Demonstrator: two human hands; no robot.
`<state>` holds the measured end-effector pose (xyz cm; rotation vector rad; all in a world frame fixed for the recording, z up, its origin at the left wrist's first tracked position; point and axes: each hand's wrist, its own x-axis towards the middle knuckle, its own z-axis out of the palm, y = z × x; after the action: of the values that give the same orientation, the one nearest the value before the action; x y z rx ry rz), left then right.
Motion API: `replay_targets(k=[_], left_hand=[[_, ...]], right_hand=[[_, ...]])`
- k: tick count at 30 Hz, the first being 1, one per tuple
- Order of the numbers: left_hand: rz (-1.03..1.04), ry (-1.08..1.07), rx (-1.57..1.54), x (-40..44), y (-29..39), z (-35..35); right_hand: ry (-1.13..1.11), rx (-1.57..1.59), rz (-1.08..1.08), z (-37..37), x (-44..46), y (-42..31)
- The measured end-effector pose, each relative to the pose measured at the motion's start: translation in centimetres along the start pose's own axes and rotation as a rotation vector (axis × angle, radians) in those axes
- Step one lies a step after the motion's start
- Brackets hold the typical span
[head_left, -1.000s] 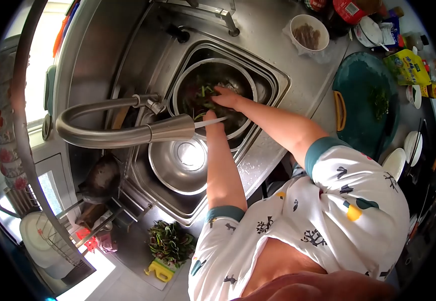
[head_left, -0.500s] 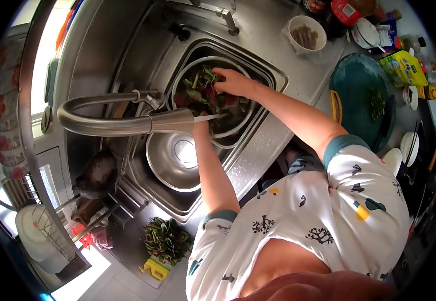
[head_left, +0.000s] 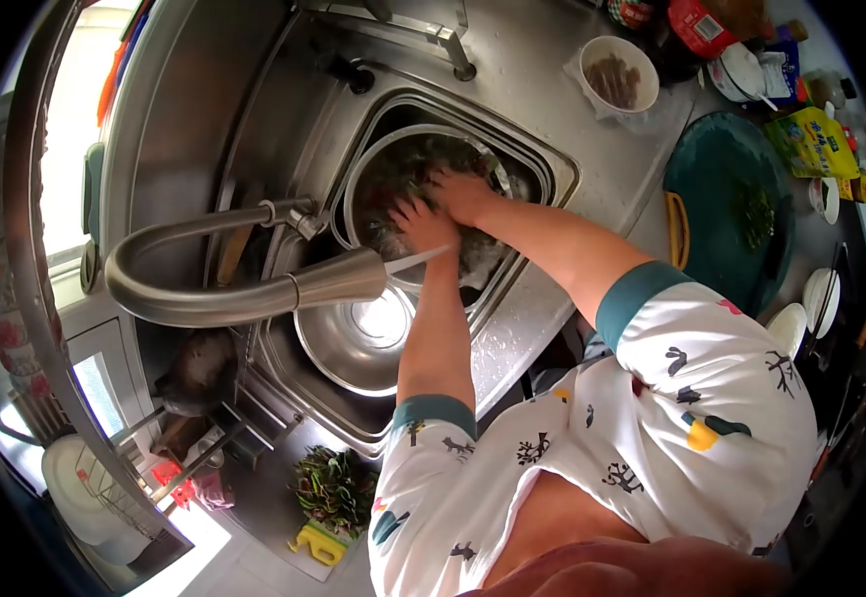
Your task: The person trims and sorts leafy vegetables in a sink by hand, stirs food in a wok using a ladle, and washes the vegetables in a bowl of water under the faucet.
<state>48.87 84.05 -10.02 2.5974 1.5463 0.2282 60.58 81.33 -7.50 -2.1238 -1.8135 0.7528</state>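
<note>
A steel basin (head_left: 351,204) stands in the upper sink bowl, with dark leafy greens (head_left: 385,179) in water inside it. My left hand (head_left: 423,225) lies over the greens with its fingers spread. Beside it, my right hand (head_left: 460,195) presses down on the greens, fingers apart and their tips partly under water. Water runs from the faucet (head_left: 338,279) across my left wrist into the basin. An empty steel bowl (head_left: 338,343) sits in the lower sink bowl.
A bunch of greens (head_left: 333,488) and a yellow-handled item (head_left: 318,544) lie at the bottom left. At the right are a bowl with brown strips (head_left: 610,82), a green cutting board (head_left: 716,189) with chopped greens, seasoning packets (head_left: 813,142) and small white bowls (head_left: 821,301).
Both hands have moved together and down into the basin. The greens that were lifted near my right hand are lower, in the water. The view has shifted slightly.
</note>
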Motion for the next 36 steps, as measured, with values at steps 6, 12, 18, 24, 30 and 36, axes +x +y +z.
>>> replay_targets(k=[6,12,18,24,30,36], left_hand=[[-0.047,-0.030,-0.183,0.9,-1.5,-3.2],[-0.614,0.203,-0.800,-0.4,-1.9,-0.8],[-0.449,-0.019,-1.559,0.2,-3.5,-7.8],[-0.449,0.122,-1.436,-0.2,-4.6,-9.1],[-0.347,0.110,-1.129,0.5,-3.4,-11.0],[0.002,0.165,-0.707,1.4,-3.4,-7.0]], right_hand=[[-0.052,0.149,0.075,-3.7,0.3,0.3],[0.180,0.489,0.360,-0.6,0.1,-1.9],[0.053,1.020,-0.043,-7.0,-2.6,-2.6],[0.014,1.054,-0.074,-7.8,-2.5,-1.0],[0.138,0.760,-0.073,-8.8,-3.0,-0.9],[0.043,0.331,0.040,-7.8,-2.3,-0.8]])
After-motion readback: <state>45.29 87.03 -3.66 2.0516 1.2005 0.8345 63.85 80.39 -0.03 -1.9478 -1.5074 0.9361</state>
